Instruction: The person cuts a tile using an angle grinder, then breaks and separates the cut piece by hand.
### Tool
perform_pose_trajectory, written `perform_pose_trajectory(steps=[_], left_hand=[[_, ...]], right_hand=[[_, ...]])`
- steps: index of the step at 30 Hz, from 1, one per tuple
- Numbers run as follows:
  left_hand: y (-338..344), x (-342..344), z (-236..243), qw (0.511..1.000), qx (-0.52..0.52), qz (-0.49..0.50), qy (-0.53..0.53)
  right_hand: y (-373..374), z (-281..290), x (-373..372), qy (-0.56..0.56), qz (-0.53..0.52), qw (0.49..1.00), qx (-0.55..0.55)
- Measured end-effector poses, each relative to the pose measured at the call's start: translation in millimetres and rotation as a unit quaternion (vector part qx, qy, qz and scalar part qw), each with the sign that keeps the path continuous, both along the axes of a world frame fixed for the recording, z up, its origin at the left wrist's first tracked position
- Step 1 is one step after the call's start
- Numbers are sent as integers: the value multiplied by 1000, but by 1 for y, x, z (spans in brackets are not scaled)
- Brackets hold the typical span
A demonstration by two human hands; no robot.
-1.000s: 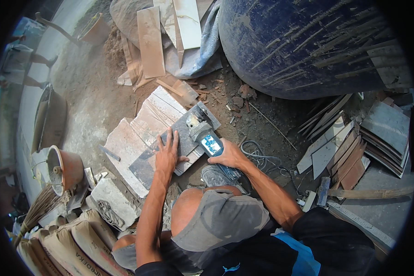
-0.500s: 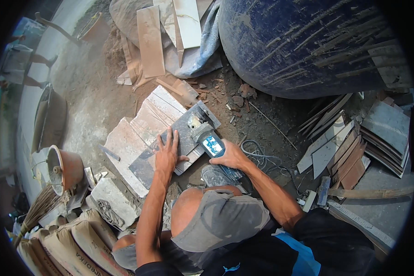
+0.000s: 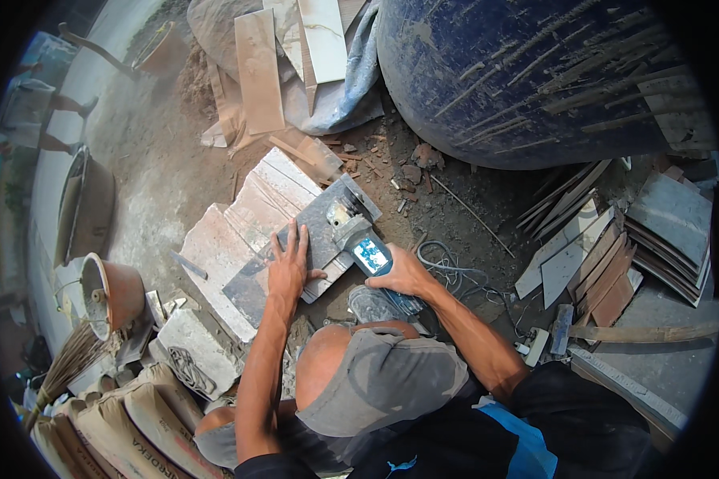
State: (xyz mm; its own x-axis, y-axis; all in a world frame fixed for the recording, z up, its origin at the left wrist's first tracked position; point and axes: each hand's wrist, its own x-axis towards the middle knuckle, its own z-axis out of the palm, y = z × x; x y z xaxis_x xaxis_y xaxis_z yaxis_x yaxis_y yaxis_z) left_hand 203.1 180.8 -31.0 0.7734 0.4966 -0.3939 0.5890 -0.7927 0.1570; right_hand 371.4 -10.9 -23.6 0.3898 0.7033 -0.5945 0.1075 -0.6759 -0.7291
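A dark grey tile point(image 3: 252, 281) lies slantwise over a pale, scored slab point(image 3: 230, 231) on the ground. My left hand point(image 3: 290, 267) is pressed flat on the tile with its fingers spread. My right hand point(image 3: 405, 273) is wrapped round the body of an angle grinder point(image 3: 367, 250), which has a blue casing. The grinder's metal head rests at the tile, near its far right end; its disc cannot be made out clearly. A thin pale strip point(image 3: 188, 265) lies on the slab's left part.
A large blue tank point(image 3: 519, 88) stands at the far right. Stacked tile pieces point(image 3: 591, 263) lean at the right, with a loose cable point(image 3: 455, 271) nearby. At left are an orange bucket point(image 3: 122, 294), a twig broom point(image 3: 68, 363) and filled sacks point(image 3: 128, 423). Another person point(image 3: 36, 112) is at far left.
The view has shifted very slightly. Both hands, the grinder and the tile stay in nearly the same place.
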Motion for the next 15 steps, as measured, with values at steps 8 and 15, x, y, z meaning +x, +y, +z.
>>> perform_pose_trajectory(steps=[8, 15], left_hand=[[0, 1, 2, 1000, -14, 4, 4], [0, 1, 1, 1000, 5, -1, 14]], right_hand=[[-4, 3, 1, 7, 2, 1000, -11], [-4, 4, 3, 13, 7, 1000, -11]])
